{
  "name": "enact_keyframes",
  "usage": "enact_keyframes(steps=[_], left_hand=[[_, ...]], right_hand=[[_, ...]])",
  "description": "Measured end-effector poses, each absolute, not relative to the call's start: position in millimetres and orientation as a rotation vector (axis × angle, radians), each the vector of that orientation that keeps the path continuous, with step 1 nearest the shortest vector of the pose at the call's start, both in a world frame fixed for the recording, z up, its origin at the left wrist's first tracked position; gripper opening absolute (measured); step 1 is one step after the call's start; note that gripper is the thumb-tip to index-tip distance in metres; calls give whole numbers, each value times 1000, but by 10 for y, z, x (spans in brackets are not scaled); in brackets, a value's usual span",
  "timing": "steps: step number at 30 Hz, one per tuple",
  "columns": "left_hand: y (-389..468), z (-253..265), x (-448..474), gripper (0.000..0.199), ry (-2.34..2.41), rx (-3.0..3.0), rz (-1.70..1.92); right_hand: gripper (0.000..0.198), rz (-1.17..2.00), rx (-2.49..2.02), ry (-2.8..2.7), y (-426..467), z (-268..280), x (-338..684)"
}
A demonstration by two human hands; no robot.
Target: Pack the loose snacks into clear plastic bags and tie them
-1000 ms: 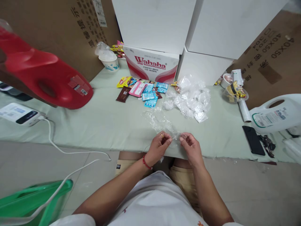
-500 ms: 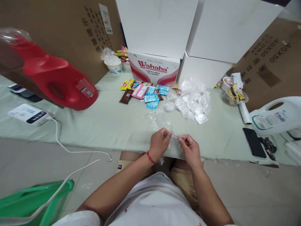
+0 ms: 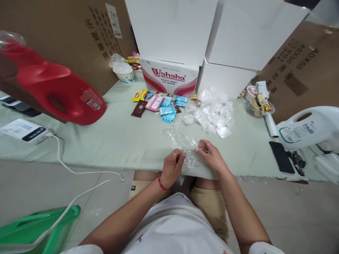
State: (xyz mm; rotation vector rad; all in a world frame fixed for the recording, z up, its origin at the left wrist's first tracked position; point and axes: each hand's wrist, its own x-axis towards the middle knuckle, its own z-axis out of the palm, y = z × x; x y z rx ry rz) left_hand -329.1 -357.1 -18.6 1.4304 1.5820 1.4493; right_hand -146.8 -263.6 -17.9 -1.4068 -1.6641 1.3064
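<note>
My left hand (image 3: 172, 167) is closed at the front of the table, thumb pressed against the curled fingers, pinching the edge of a clear plastic bag (image 3: 182, 137). The thin, crinkled bag lies spread on the green cloth, just beyond and between my hands. Beside its right edge is my right hand (image 3: 211, 155), its thumb and fingers apart, fingertips close to the plastic. Farther back lies a heap of clear plastic packets (image 3: 215, 111). Left of that heap are small snack packets, among them blue sachets (image 3: 168, 111), a pink packet (image 3: 154, 102) and a brown packet (image 3: 139, 108).
White boxes (image 3: 172, 31) stand at the back above a Wahaba-type carton (image 3: 169, 77). A red jug (image 3: 60, 91) leans at left, near a white device (image 3: 23, 130) with a cable. At right are a white jug (image 3: 309, 127), a black phone (image 3: 281, 157) and keys (image 3: 296, 162).
My left hand has moved down and slightly left, still pinching the plastic. My right hand has let go of it, its fingers opening. The view has shifted slightly.
</note>
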Motion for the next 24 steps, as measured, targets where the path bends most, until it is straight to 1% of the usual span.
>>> enact_keyframes(steps=[2,3,6,10,13,15,16,18,19,21,22,24], left_hand=[[-3609,-182,-3328,32,1584,1420,1444],[-3643,-189,-3370,32,1608,1387,1454],[-3818,-262,-3573,32,1738,1145,1510],[-4107,-357,-3890,33,1879,850,1462],[-4115,-277,-4022,33,2048,899,1555],[-3957,-168,-4019,40,2124,1041,1606],[-3840,-114,-3989,44,2139,1124,1575],[-3575,-36,-3889,50,2152,1243,1387],[-3447,-16,-3829,47,2135,1267,1244],[-3241,-19,-3722,33,2081,1304,1010],[-3172,-37,-3688,33,2052,1319,973],[-3106,-89,-3681,41,2000,1317,1076]], right_hand=[[37,1341,-1408,-1700,-2511,-247,-1630],[34,1329,-1420,-1683,-2467,-285,-1683],[33,1253,-1478,-1530,-2417,-368,-1722],[30,1298,-1480,-1414,-2483,-361,-1659],[32,1231,-1442,-1509,-2575,-285,-1659],[34,1140,-1427,-1597,-2630,-221,-1683],[35,1105,-1419,-1631,-2652,-189,-1698],[37,1076,-1406,-1669,-2687,-131,-1721],[38,1079,-1399,-1677,-2700,-108,-1725],[39,1084,-1397,-1682,-2717,-85,-1702],[39,1074,-1406,-1677,-2722,-88,-1669],[39,1045,-1445,-1648,-2725,-122,-1553]])
